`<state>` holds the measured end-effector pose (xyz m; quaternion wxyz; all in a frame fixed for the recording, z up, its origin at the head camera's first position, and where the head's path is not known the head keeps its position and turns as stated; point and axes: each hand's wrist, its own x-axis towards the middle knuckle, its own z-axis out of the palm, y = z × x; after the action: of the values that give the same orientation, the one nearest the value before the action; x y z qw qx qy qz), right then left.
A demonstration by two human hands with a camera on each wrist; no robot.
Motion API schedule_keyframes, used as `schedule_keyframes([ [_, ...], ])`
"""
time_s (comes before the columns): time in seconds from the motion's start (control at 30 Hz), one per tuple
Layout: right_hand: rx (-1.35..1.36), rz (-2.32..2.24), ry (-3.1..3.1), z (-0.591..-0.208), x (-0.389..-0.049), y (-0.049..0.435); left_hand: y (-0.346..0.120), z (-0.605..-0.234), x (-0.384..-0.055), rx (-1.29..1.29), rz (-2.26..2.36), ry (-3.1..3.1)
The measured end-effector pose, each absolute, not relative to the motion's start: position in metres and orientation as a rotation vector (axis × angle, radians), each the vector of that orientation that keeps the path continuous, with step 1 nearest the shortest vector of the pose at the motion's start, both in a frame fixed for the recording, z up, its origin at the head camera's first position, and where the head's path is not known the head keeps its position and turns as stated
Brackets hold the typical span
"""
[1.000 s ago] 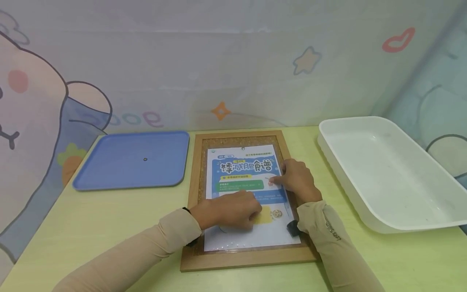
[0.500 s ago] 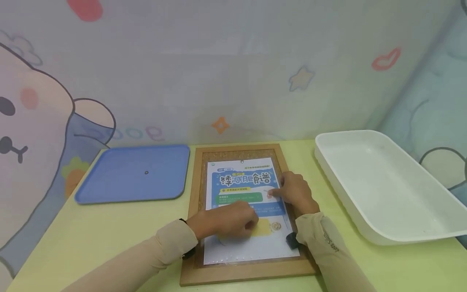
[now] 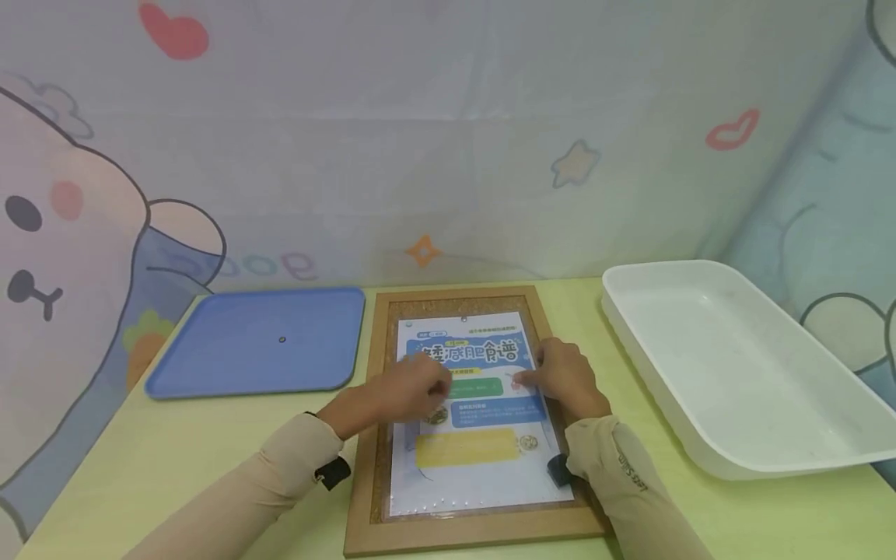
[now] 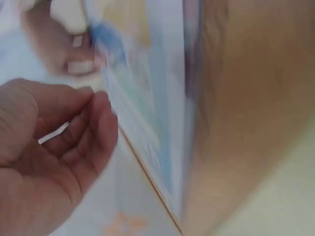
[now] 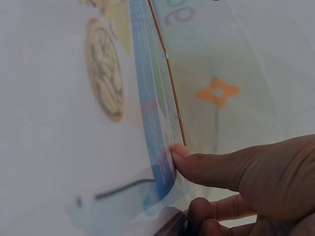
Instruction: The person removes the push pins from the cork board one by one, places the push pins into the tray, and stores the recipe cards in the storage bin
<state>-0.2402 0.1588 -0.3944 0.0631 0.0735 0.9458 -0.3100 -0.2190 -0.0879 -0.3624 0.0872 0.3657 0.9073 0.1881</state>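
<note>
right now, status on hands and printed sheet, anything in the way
Left hand over printed sheet, nothing visible in it. Right hand on sheet's right edge. Sheet on framed board. Left hand hides part of sheet.

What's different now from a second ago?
The left hand moved up the printed sheet and a bit left, so more of the yellow block shows. The right hand stayed at the sheet's right edge. The blue tray and white tub stayed put.
</note>
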Motion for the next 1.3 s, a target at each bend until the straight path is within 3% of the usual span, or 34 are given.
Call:
schedule_keyframes([
  [0.23, 0.241, -0.949, 2.853, -0.397, -0.24, 0.158, -0.148, -0.361, -0.251, 0.731, 0.659, 2.919],
  [0.53, 0.245, -0.954, 2.86, -0.396, -0.24, 0.159, -0.2, -0.369, -0.267, 0.643, 0.593, 3.026],
  [1.3, 0.247, -0.932, 2.868, -0.395, -0.24, 0.158, -0.28, -0.383, -0.282, 0.126, 0.411, 3.137],
])
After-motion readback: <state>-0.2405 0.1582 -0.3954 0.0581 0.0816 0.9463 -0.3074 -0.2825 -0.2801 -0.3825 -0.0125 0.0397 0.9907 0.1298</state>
